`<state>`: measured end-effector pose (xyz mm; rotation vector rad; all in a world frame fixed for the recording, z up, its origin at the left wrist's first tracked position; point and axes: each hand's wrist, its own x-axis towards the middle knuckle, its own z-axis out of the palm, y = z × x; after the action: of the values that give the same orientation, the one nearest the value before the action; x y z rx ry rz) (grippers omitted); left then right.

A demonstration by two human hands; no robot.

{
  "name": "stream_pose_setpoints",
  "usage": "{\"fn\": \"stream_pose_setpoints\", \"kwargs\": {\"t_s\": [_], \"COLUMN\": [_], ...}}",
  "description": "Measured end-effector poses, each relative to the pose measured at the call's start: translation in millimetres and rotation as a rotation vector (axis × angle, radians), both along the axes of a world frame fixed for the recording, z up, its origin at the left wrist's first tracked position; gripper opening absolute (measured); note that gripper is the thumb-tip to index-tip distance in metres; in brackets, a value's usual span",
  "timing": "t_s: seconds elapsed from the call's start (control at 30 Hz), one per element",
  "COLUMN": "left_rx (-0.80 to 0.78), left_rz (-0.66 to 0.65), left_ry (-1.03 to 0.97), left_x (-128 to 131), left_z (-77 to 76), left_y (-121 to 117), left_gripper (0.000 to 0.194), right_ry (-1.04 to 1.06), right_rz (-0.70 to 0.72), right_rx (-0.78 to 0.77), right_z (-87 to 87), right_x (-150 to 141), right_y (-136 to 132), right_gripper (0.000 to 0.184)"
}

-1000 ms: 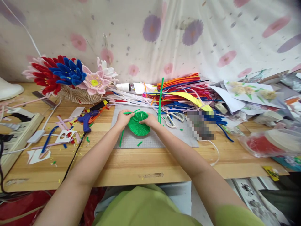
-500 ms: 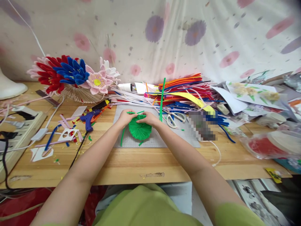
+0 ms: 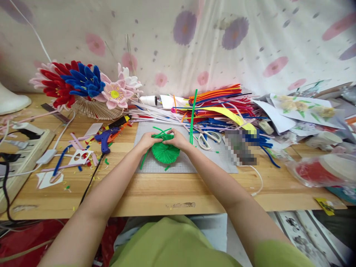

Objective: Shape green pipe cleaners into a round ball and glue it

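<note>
A round green pipe-cleaner disc (image 3: 165, 154) with radiating ridges is between my hands, over a grey cutting mat (image 3: 205, 163). My left hand (image 3: 149, 141) pinches its far left edge, where green stems cross and stick out beyond the fingers. On the far right edge, my right hand (image 3: 175, 139) has thumb and fingers closed on the disc. Fingers partly hide the gripped stems. One green stem hangs beside my left hand down to the mat. Long green pipe cleaners (image 3: 192, 118) lie to the right, near white-handled scissors (image 3: 205, 141).
Bundles of coloured pipe cleaners (image 3: 219, 96) lie at the back. A blue glue gun (image 3: 105, 140) and paper scraps are on the left, beside a power strip (image 3: 41, 142). Fuzzy flowers (image 3: 86, 83) stand behind. Papers (image 3: 278, 113) and a plastic-wrapped red item (image 3: 314, 172) occupy the right.
The green stems at the disc's far edge have shifted and now cross above my fingers. Both hands stay on the disc, and the view has moved slightly.
</note>
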<state>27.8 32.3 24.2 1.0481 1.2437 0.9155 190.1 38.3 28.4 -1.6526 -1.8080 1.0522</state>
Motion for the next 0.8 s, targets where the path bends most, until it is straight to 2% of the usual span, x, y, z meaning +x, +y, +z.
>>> {"fn": "stream_pose_setpoints", "kwargs": {"t_s": [0.07,0.17,0.3,0.37,0.53,0.6,0.7,0.8], "left_rx": [0.072,0.179,0.252,0.277,0.226,0.217,0.212,0.2], "left_rz": [0.01,-0.054,-0.219,-0.257,-0.223,-0.168,-0.13,-0.094], "left_ry": [0.071,0.19,0.22,0.224,0.26,0.262,0.236,0.267], "left_x": [0.6,-0.9,-3.8,-3.8,-1.7,-1.2,-0.9,-1.0], "left_z": [-4.2,-6.3,2.4,8.3,12.3,10.7,8.4,6.0], "left_y": [2.6,8.0,10.4,9.9,12.4,14.5,16.6,17.7], "left_gripper": [0.039,0.031,0.023,0.016,0.013,0.02,0.034,0.039], "right_ry": [0.001,-0.067,-0.084,-0.059,0.037,0.116,0.209,0.242], "right_rz": [0.012,-0.011,-0.033,-0.039,-0.007,0.008,-0.04,-0.097], "right_rx": [-0.022,-0.018,-0.029,-0.043,-0.046,-0.031,0.056,0.137], "right_z": [2.1,4.4,2.1,-0.3,0.5,2.9,4.3,0.5], "right_x": [-0.5,-2.1,-3.5,-3.2,-0.1,0.9,0.8,-0.5], "right_y": [-0.7,-0.2,1.9,2.4,-0.9,-1.9,0.1,5.2], "right_gripper": [0.049,0.051,0.052,0.052,0.05,0.048,0.033,0.018]}}
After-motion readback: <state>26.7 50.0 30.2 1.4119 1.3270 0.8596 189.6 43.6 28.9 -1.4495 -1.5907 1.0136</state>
